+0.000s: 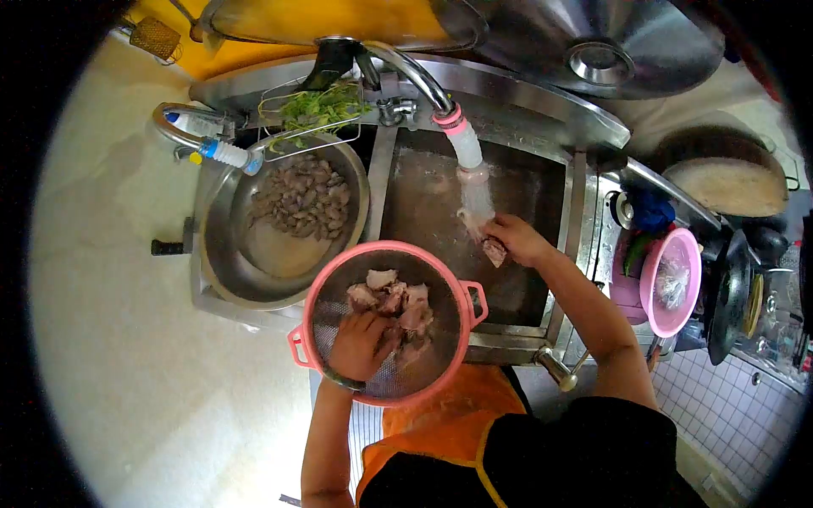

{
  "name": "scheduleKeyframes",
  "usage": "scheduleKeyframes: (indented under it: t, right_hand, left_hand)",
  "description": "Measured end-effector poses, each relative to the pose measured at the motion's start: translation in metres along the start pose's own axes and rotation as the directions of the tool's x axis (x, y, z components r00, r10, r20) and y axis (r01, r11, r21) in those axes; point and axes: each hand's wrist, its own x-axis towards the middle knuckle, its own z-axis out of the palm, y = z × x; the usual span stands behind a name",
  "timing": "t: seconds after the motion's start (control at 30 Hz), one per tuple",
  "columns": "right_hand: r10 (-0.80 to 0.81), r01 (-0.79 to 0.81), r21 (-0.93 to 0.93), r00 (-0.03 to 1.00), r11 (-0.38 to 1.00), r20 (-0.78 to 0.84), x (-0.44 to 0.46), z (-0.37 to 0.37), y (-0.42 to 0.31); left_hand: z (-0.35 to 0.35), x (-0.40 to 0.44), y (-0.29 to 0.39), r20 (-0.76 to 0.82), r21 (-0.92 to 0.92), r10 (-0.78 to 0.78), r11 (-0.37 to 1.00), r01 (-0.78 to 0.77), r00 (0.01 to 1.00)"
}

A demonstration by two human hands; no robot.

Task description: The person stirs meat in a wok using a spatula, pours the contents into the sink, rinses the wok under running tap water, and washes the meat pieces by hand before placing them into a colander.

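Water runs from the faucet (467, 144) with a pink collar into the right sink basin (423, 195). Beside the stream my right hand (518, 240) has its fingers closed on a piece of meat (494, 251). A pink-rimmed strainer basket (396, 247) rests over the front of the sink and holds several meat chunks (415, 315). My left hand (361, 345) is inside the basket, touching the chunks; its fingertips are partly hidden among them, so its grip is unclear.
On the left, a steel bowl (207, 216) holds many shrimp-like pieces. Leafy greens (318, 108) lie in a wire rack behind it. A pink bowl (696, 279) stands at the right, beside a dark pan (727, 296). A large pot (728, 182) is farther back.
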Motion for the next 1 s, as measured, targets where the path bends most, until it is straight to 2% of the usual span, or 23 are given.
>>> scheduleKeyframes:
  t: [0.1,0.2,0.23,0.33,0.37,0.4,0.43,0.5,0.57,0.67,0.73,0.77,0.83,0.87,0.9,0.93,1.0]
  right_hand:
    - [-0.159,0.158,-0.052,0.987,0.986,-0.002,-0.046,0.038,-0.061]
    - [-0.302,0.386,-0.262,0.902,0.884,0.31,-0.076,0.066,-0.087]
    - [-0.186,0.258,-0.214,0.934,0.942,0.306,-0.08,0.069,-0.094]
    - [-0.153,0.101,-0.452,0.985,0.886,-0.082,-0.022,0.039,-0.069]
    - [-0.085,-0.006,-0.717,0.992,0.697,-0.09,0.01,0.022,-0.052]
    - [-0.015,-0.082,-0.904,0.995,0.42,-0.098,0.041,0.006,-0.035]
    - [-0.166,-0.063,-0.897,0.975,0.437,-0.149,0.082,-0.002,0.007]
    - [-0.454,-0.011,-0.893,0.858,0.45,-0.239,0.162,-0.017,0.091]
    - [-0.433,-0.03,-0.958,0.888,0.284,-0.156,0.167,0.021,0.072]
    - [-0.497,-0.016,-0.997,0.866,0.072,-0.049,0.182,0.073,0.084]
    - [-0.485,0.12,-0.984,0.874,0.136,0.04,0.187,0.079,0.096]
    - [-0.443,0.237,-0.934,0.891,0.267,0.1,0.188,0.073,0.097]
    - [-0.384,0.376,-0.693,0.911,0.615,0.154,0.184,0.059,0.091]
    - [-0.353,0.38,-0.476,0.924,0.793,0.149,0.177,0.052,0.087]
    - [-0.311,0.349,-0.311,0.936,0.884,0.165,0.168,0.045,0.084]
    - [-0.269,0.295,-0.138,0.946,0.945,0.18,0.159,0.039,0.081]
    - [-0.171,0.168,0.034,0.955,0.985,0.244,0.136,0.028,0.077]
  left_hand:
    - [-0.003,0.001,0.001,-0.022,0.014,0.022,1.0,-0.022,1.0]
    - [-0.003,0.0,0.001,0.0,0.019,0.014,1.0,-0.014,1.0]
    - [-0.001,0.0,0.0,0.013,0.017,0.006,1.0,-0.007,1.0]
    - [0.006,-0.003,-0.005,0.036,0.044,-0.025,0.999,0.024,0.999]
    - [0.005,-0.001,-0.005,0.051,0.056,-0.017,0.998,0.014,0.999]
    - [0.002,0.0,-0.004,0.07,0.068,-0.01,0.998,0.006,0.997]
    - [-0.001,0.001,-0.002,0.09,0.08,-0.004,0.997,-0.003,0.996]
    - [-0.002,0.004,0.0,0.084,0.035,-0.007,0.999,0.004,0.996]
    - [-0.009,0.006,0.004,0.141,0.031,-0.05,0.998,0.046,0.989]
    - [-0.004,0.006,-0.001,0.117,-0.003,-0.034,0.999,0.035,0.992]
    - [-0.002,0.007,-0.003,0.078,0.0,-0.002,1.0,0.002,0.997]
    - [-0.002,0.006,-0.002,0.055,0.0,0.013,1.0,-0.013,0.998]
    - [-0.003,0.005,-0.002,0.06,-0.015,-0.008,1.0,0.009,0.998]
    - [-0.004,0.006,-0.002,0.061,-0.021,-0.012,1.0,0.014,0.998]
    - [-0.004,0.006,-0.001,0.062,-0.013,-0.018,1.0,0.019,0.998]
    - [-0.005,0.006,0.0,0.063,-0.007,-0.025,1.0,0.025,0.998]
    - [-0.004,0.003,0.002,0.067,0.006,-0.031,1.0,0.031,0.997]
